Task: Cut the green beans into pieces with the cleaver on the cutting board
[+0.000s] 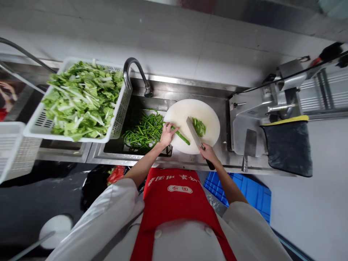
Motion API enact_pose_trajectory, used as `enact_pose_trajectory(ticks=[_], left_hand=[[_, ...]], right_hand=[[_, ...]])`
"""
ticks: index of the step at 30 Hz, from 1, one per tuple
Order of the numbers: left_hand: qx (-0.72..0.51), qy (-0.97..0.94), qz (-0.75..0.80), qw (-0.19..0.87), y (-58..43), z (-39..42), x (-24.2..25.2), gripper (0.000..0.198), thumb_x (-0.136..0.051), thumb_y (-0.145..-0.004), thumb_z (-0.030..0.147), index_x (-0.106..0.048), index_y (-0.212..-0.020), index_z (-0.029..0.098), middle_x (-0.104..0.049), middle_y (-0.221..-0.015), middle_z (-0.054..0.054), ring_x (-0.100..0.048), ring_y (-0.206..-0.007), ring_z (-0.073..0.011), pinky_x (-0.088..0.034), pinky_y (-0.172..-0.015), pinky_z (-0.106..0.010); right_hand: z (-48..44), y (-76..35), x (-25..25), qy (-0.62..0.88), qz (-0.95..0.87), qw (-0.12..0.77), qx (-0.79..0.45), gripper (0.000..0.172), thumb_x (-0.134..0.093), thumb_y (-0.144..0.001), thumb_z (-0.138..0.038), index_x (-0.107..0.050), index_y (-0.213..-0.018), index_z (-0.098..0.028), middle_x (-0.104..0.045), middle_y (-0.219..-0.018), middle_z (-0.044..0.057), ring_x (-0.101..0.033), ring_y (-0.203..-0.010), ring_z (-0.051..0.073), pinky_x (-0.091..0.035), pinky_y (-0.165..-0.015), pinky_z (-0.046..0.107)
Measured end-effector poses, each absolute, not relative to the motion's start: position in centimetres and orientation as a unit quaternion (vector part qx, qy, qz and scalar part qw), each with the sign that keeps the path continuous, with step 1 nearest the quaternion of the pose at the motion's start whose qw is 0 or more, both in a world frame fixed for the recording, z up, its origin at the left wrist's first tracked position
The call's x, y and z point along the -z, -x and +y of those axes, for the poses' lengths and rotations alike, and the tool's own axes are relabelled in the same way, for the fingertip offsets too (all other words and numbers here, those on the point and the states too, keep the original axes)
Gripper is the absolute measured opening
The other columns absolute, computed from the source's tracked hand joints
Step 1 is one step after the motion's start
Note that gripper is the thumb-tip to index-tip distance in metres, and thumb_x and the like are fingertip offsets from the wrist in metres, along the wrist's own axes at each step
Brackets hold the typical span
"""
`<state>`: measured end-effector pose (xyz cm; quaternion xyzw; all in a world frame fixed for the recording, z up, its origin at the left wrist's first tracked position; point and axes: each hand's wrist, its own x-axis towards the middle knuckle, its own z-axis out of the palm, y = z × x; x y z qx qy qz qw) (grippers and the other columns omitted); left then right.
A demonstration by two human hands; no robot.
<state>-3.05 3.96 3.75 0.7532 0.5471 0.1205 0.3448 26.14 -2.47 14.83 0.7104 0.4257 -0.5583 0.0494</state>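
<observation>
On a round white cutting board (187, 108) lies a long green pepper (182, 137), pinned down at its left end by my left hand (167, 133) with curled fingers. My right hand (208, 152) grips the dark handle of a cleaver (193, 132), whose blade rests on the board just right of the pepper. A small heap of cut green pepper pieces (199, 126) sits beyond the blade. Left of the board, a pile of whole green peppers (143, 130) fills the steel sink (163, 103).
A white crate of chopped leafy greens (81, 99) rests over the sink's left side, under a curved tap (134, 74). A second cleaver (248, 146), a steel slicing machine (274, 103) and a dark cloth (289, 148) are to the right. A blue crate (244, 192) sits on the floor.
</observation>
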Motion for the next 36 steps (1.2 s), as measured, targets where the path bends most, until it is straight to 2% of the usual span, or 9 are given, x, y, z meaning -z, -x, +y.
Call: enact_pose_trajectory(ticks=[3,6,9,11,15,20,27,31,36], left_hand=[[-0.122,-0.747,0.558,0.340,1.4,4.7,-3.5,0.044,-0.047,-0.090,0.015,-0.066,-0.129,0.024,-0.046,-0.140,-0.013,-0.027,-0.140,-0.0344,-0.027,-0.116,-0.052],[-0.120,-0.752,0.553,0.338,-0.7,3.6,-3.8,0.044,-0.051,-0.089,0.018,-0.064,-0.130,0.021,-0.048,-0.138,-0.016,-0.033,-0.135,-0.0371,-0.030,-0.111,-0.056],[-0.129,-0.774,0.501,0.365,-2.8,1.8,-4.3,0.033,-0.050,-0.095,0.026,-0.068,-0.121,0.020,-0.056,-0.121,-0.014,-0.047,-0.118,-0.0303,-0.040,-0.102,-0.047],[-0.137,-0.774,0.495,0.370,-3.7,1.0,-4.5,0.030,-0.047,-0.098,0.031,-0.071,-0.112,0.019,-0.058,-0.115,-0.013,-0.048,-0.113,-0.0282,-0.041,-0.098,-0.044],[-0.142,-0.776,0.494,0.366,-3.4,0.5,-4.4,0.028,-0.046,-0.100,0.032,-0.072,-0.106,0.020,-0.060,-0.118,-0.013,-0.044,-0.119,-0.0291,-0.038,-0.101,-0.045],[-0.124,-0.784,0.463,0.395,-2.4,0.1,-3.9,0.028,-0.047,-0.100,0.031,-0.070,-0.110,0.021,-0.062,-0.114,-0.011,-0.050,-0.114,-0.0263,-0.038,-0.100,-0.044],[-0.122,-0.774,0.490,0.381,-3.1,-0.3,-3.7,0.027,-0.047,-0.099,0.031,-0.071,-0.109,0.021,-0.061,-0.115,-0.013,-0.046,-0.118,-0.0300,-0.032,-0.107,-0.051],[-0.121,-0.776,0.489,0.380,-3.3,-0.3,-3.8,0.029,-0.047,-0.099,0.032,-0.071,-0.112,0.021,-0.060,-0.115,-0.014,-0.046,-0.118,-0.0307,-0.034,-0.106,-0.050],[-0.143,-0.756,0.485,0.416,-2.9,-0.2,-4.3,0.030,-0.044,-0.101,0.032,-0.070,-0.110,0.021,-0.062,-0.114,-0.012,-0.049,-0.118,-0.0282,-0.038,-0.104,-0.046]], right_hand=[[-1.5,-25.8,-14.8,-0.703,0.549,0.163,0.421,0.031,-0.044,-0.102,-0.033,-0.067,-0.109,-0.014,-0.073,-0.088,0.010,-0.069,-0.081,0.020,-0.050,-0.074,0.026],[-1.0,-25.2,-15.1,-0.682,0.595,0.237,0.352,0.032,-0.040,-0.105,-0.032,-0.062,-0.118,-0.012,-0.073,-0.099,0.016,-0.070,-0.094,0.025,-0.048,-0.081,0.030],[-1.4,-24.6,-15.7,-0.657,0.610,0.273,0.348,0.035,-0.033,-0.107,-0.030,-0.057,-0.124,-0.011,-0.073,-0.100,0.018,-0.071,-0.096,0.027,-0.047,-0.082,0.032],[-2.0,-24.2,-16.2,-0.642,0.618,0.284,0.354,0.036,-0.030,-0.107,-0.030,-0.055,-0.125,-0.012,-0.073,-0.100,0.018,-0.071,-0.096,0.027,-0.047,-0.084,0.032],[-3.3,-23.6,-16.6,-0.624,0.626,0.292,0.366,0.036,-0.029,-0.107,-0.028,-0.054,-0.127,-0.012,-0.074,-0.098,0.016,-0.071,-0.093,0.026,-0.048,-0.083,0.032],[-3.8,-23.0,-16.4,-0.620,0.623,0.307,0.365,0.037,-0.032,-0.106,-0.024,-0.049,-0.135,-0.009,-0.073,-0.099,0.018,-0.071,-0.095,0.028,-0.049,-0.084,0.034],[-2.7,-23.9,-17.7,-0.593,0.645,0.315,0.364,0.039,-0.030,-0.106,-0.024,-0.044,-0.139,-0.010,-0.073,-0.097,0.018,-0.071,-0.094,0.029,-0.049,-0.084,0.036],[-2.8,-24.6,-18.9,-0.577,0.656,0.320,0.366,0.041,-0.029,-0.106,-0.025,-0.039,-0.143,-0.010,-0.072,-0.098,0.017,-0.070,-0.095,0.028,-0.048,-0.087,0.036],[-3.6,-24.8,-18.5,-0.611,0.624,0.331,0.358,0.037,-0.031,-0.105,-0.021,-0.046,-0.137,-0.012,-0.072,-0.099,0.016,-0.070,-0.094,0.027,-0.048,-0.087,0.036]])
